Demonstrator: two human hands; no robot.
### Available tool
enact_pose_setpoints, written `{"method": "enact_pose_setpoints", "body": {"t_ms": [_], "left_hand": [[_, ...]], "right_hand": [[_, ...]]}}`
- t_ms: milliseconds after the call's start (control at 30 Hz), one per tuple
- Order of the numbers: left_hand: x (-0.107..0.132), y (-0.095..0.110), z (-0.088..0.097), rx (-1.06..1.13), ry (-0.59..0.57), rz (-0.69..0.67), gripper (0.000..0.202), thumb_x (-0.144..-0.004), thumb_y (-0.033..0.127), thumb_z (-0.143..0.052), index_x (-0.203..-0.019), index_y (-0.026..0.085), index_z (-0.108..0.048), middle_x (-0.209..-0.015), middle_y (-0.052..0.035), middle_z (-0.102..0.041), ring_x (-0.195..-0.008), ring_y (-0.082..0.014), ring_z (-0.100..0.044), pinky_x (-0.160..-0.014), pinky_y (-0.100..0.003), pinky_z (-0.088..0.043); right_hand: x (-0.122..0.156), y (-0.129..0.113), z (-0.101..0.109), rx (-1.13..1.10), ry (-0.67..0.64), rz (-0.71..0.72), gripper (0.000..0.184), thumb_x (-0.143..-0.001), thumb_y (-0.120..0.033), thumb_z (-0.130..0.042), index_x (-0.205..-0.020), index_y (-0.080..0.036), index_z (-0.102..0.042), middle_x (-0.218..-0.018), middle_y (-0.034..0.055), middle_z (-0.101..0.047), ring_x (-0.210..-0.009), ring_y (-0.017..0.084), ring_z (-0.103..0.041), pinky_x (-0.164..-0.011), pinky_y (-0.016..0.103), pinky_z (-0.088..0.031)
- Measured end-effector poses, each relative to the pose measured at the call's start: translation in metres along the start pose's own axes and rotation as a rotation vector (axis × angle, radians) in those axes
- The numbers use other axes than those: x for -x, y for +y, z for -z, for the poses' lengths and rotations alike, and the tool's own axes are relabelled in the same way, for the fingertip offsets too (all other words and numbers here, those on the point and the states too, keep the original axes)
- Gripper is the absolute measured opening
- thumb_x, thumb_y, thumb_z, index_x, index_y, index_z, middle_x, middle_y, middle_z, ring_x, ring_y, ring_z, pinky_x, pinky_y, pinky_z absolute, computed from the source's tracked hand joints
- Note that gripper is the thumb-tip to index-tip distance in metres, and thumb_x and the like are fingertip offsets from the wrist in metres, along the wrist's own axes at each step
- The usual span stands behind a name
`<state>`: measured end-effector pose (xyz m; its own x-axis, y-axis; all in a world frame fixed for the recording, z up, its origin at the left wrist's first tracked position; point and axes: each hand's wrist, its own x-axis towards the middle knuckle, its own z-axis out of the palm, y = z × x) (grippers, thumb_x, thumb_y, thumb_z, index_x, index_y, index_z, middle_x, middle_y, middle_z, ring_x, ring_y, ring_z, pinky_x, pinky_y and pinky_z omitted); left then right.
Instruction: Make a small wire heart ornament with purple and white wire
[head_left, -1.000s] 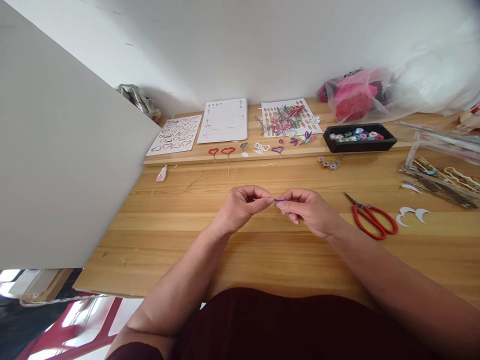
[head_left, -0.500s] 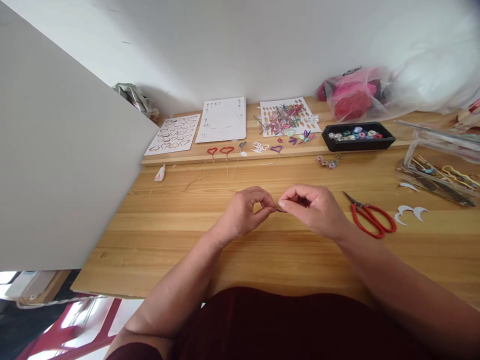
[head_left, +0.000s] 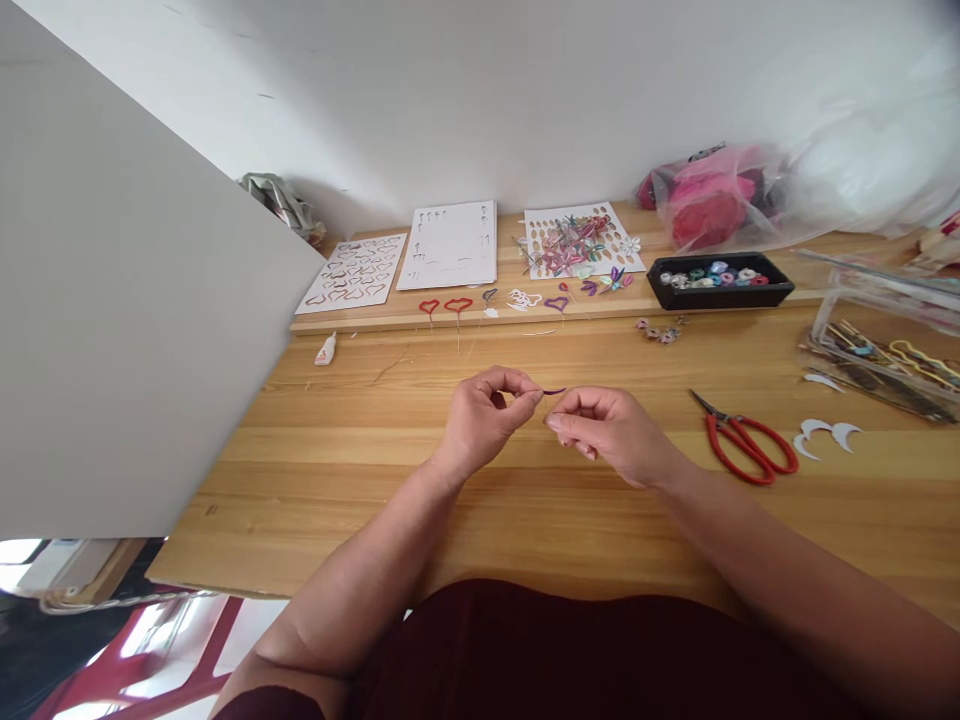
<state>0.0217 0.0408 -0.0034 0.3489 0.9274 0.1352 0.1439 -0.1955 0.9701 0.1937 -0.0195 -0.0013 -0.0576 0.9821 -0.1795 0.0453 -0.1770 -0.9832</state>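
Observation:
A thin, dark purple curved strip (head_left: 554, 391) sticks out from between the thumb and forefinger of my left hand (head_left: 486, 420), pointing right. Close beside it, my right hand (head_left: 615, 430) is closed in a pinch, its fingertips just below the strip's free end. Whatever lies between those right fingertips is too small to make out. Both hands are above the wooden table (head_left: 337, 480). Red-handled scissors (head_left: 750, 445) lie to the right of my right hand, blades pointing away from me.
Along the back ledge are red heart-shaped wire pieces (head_left: 458, 305), a purple heart (head_left: 556, 303), white sheets (head_left: 450, 250), colourful petal pieces (head_left: 574, 243) and a black tray (head_left: 720, 293) of small spools. A glue bottle (head_left: 325, 350) stands left; white crescents (head_left: 817, 430) and a clear box (head_left: 885, 310) lie right.
My hands have drawn slightly apart. More of the purple strip now shows beyond my left fingertips, and my right hand has moved a little lower and to the left.

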Motion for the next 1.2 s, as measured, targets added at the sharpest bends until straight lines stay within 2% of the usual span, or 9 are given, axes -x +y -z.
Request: {"method": "enact_pose_setpoints", "body": {"t_ms": [133,300,400,533,700,833,967,1067,1200], "left_hand": [[0.001,-0.001,0.001,-0.233,0.004,-0.219,0.006,-0.080,0.020,-0.069,-0.075,0.017,-0.069,-0.086,-0.0053,-0.071,-0.072,-0.0135,-0.059,-0.061,-0.025,-0.042],[0.003,0.006,0.006,-0.300,-0.224,-0.397,0.011,-0.087,0.016,-0.062,-0.080,0.017,-0.070,-0.089,-0.0073,-0.071,-0.085,-0.0161,-0.064,-0.079,-0.029,-0.049],[0.005,0.010,0.007,-0.244,-0.304,-0.352,0.010,-0.088,0.019,-0.064,-0.081,0.018,-0.071,-0.089,-0.0073,-0.072,-0.081,-0.0155,-0.064,-0.077,-0.029,-0.049],[0.005,0.009,0.007,-0.041,-0.301,-0.186,0.016,-0.085,0.031,-0.070,-0.083,0.015,-0.071,-0.088,-0.0079,-0.071,-0.073,-0.0143,-0.060,-0.067,-0.027,-0.047],[0.002,0.004,0.004,0.165,-0.189,-0.036,0.021,-0.081,0.035,-0.074,-0.080,0.014,-0.070,-0.087,-0.0071,-0.069,-0.077,-0.0143,-0.060,-0.068,-0.026,-0.046],[0.002,0.003,-0.001,0.065,-0.027,-0.004,0.017,-0.080,0.032,-0.073,-0.078,0.015,-0.070,-0.088,-0.0058,-0.070,-0.070,-0.0116,-0.058,-0.060,-0.025,-0.042],[0.003,0.000,-0.002,-0.224,0.064,-0.237,0.006,-0.081,0.022,-0.069,-0.076,0.018,-0.070,-0.088,-0.0061,-0.071,-0.076,-0.0150,-0.062,-0.063,-0.027,-0.045],[0.004,-0.002,0.000,-0.376,-0.023,-0.445,0.008,-0.085,0.015,-0.063,-0.081,0.018,-0.069,-0.090,-0.0078,-0.070,-0.088,-0.0181,-0.065,-0.079,-0.031,-0.050],[0.005,0.002,0.004,-0.401,-0.194,-0.552,0.012,-0.089,0.014,-0.059,-0.084,0.017,-0.069,-0.091,-0.0088,-0.070,-0.089,-0.0176,-0.064,-0.084,-0.031,-0.050]], "right_hand": [[0.008,-0.008,-0.002,0.251,0.068,0.156,0.020,-0.081,-0.035,-0.068,-0.071,-0.018,-0.065,-0.058,-0.0025,-0.053,-0.051,0.009,-0.039,-0.049,0.025,-0.029],[0.012,-0.016,0.007,0.372,0.128,0.231,0.015,-0.081,-0.031,-0.067,-0.073,-0.018,-0.067,-0.060,-0.0022,-0.052,-0.055,0.010,-0.040,-0.051,0.026,-0.030],[0.008,-0.018,0.015,0.300,0.099,0.192,0.018,-0.080,-0.034,-0.069,-0.074,-0.017,-0.068,-0.059,-0.0024,-0.052,-0.055,0.010,-0.040,-0.051,0.026,-0.029],[0.000,-0.014,0.019,0.045,0.045,0.069,0.026,-0.074,-0.041,-0.076,-0.072,-0.017,-0.067,-0.058,-0.0021,-0.053,-0.052,0.008,-0.038,-0.049,0.025,-0.025],[-0.003,-0.004,0.008,-0.265,-0.017,-0.128,0.027,-0.066,-0.037,-0.081,-0.073,-0.018,-0.063,-0.054,-0.0043,-0.052,-0.044,0.005,-0.033,-0.044,0.023,-0.018],[-0.001,0.000,-0.001,-0.184,-0.026,-0.087,0.027,-0.072,-0.039,-0.077,-0.069,-0.018,-0.061,-0.057,-0.0026,-0.057,-0.044,0.006,-0.039,-0.044,0.023,-0.028],[0.005,-0.004,-0.003,0.054,0.014,0.026,0.027,-0.079,-0.041,-0.071,-0.068,-0.019,-0.062,-0.059,-0.0008,-0.060,-0.046,0.008,-0.042,-0.045,0.025,-0.031],[0.009,-0.010,-0.001,0.256,0.087,0.149,0.021,-0.081,-0.035,-0.068,-0.070,-0.018,-0.064,-0.058,-0.0024,-0.054,-0.051,0.009,-0.040,-0.048,0.026,-0.029],[0.011,-0.016,0.009,0.351,0.105,0.198,0.016,-0.080,-0.031,-0.068,-0.071,-0.018,-0.065,-0.058,-0.0033,-0.050,-0.054,0.010,-0.039,-0.050,0.026,-0.028]]}}
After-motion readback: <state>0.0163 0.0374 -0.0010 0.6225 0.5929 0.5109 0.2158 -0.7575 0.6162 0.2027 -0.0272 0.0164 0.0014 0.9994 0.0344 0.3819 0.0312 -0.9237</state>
